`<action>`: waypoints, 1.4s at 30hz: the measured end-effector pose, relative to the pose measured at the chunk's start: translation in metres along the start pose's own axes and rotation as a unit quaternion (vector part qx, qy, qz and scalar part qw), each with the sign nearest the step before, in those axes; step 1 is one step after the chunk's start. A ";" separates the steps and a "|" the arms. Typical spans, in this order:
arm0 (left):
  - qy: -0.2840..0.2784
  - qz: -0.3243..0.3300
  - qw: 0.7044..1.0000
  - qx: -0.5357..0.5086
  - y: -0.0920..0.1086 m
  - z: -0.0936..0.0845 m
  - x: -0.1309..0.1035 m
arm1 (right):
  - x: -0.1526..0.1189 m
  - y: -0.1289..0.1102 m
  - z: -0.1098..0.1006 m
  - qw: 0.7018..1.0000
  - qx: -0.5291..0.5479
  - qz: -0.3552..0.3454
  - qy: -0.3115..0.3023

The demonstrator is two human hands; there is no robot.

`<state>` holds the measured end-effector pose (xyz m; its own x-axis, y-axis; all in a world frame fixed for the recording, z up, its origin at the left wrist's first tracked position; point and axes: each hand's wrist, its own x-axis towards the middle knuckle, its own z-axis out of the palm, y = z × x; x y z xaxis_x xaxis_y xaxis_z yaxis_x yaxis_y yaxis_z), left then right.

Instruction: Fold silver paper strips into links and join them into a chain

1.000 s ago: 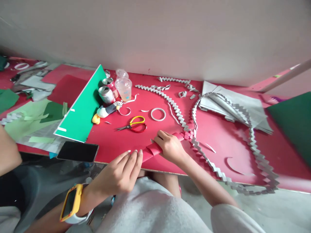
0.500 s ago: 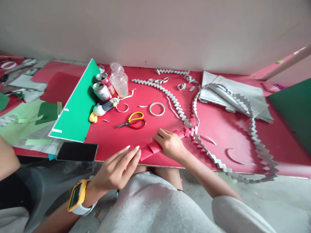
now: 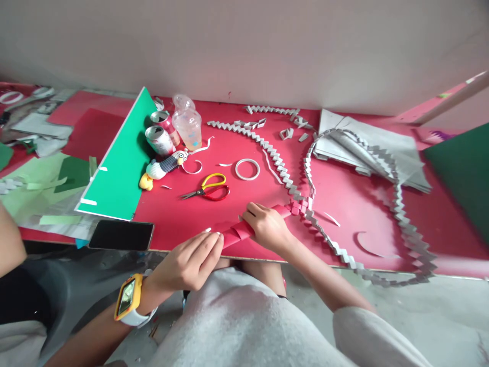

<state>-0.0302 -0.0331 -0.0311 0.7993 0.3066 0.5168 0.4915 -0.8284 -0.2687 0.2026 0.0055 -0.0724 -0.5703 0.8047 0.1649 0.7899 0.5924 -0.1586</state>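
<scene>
A red folded paper strip [image 3: 241,231] slants along the table's front edge. Its left end sits in the fingertips of my left hand [image 3: 191,261], which are pressed together. My right hand [image 3: 267,228] is wrapped around the strip farther along and covers part of it. Beyond my right hand, the strip meets a small red woven paper piece [image 3: 300,206]. Grey zigzag folded-paper chains [image 3: 272,157] run out from that piece, one looping far to the right and hanging past the front edge.
Scissors [image 3: 208,189] and a white tape roll [image 3: 247,169] lie mid-table. Drink cans [image 3: 159,141], a plastic cup [image 3: 188,127] and a plush bird [image 3: 162,171] stand by a green board [image 3: 114,163]. A phone [image 3: 121,235] lies front left; grey sheets [image 3: 405,158] lie back right. Another person's arm [image 3: 10,237] shows at left.
My left hand has shifted slightly right and up, its fingertips closing on the end of the strip. My right hand holds the same place. The whole view has moved slightly.
</scene>
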 end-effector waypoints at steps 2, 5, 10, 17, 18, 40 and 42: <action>0.004 0.007 1.000 0.000 0.001 0.002 0.002 | 0.000 -0.002 0.002 1.000 0.006 -0.004 -0.010; 0.004 0.012 1.000 -0.010 0.004 0.006 0.006 | 0.000 -0.007 0.004 1.000 0.013 -0.011 -0.020; 0.011 0.000 0.999 -0.042 0.004 0.014 0.009 | 0.002 -0.007 0.007 1.000 0.016 -0.011 -0.009; 0.004 -0.298 0.859 -0.416 -0.003 0.036 0.001 | -0.001 0.006 0.015 0.992 0.047 -0.070 0.095; -0.002 -0.342 0.814 -0.469 -0.003 0.038 0.001 | -0.002 0.006 0.017 0.990 0.052 -0.075 0.105; -0.107 -0.597 0.413 -0.679 0.007 0.034 0.013 | -0.006 0.001 0.013 0.990 -0.079 -0.022 0.118; -0.100 -0.613 0.397 -0.676 0.011 0.036 0.014 | -0.007 0.001 0.016 0.989 -0.097 -0.020 0.106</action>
<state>-0.0007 -0.0210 -0.0561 0.3239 0.7870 -0.5251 0.0278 0.5468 0.8368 0.2037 0.0017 -0.0897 -0.5583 0.7417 0.3716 0.8076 0.5885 0.0388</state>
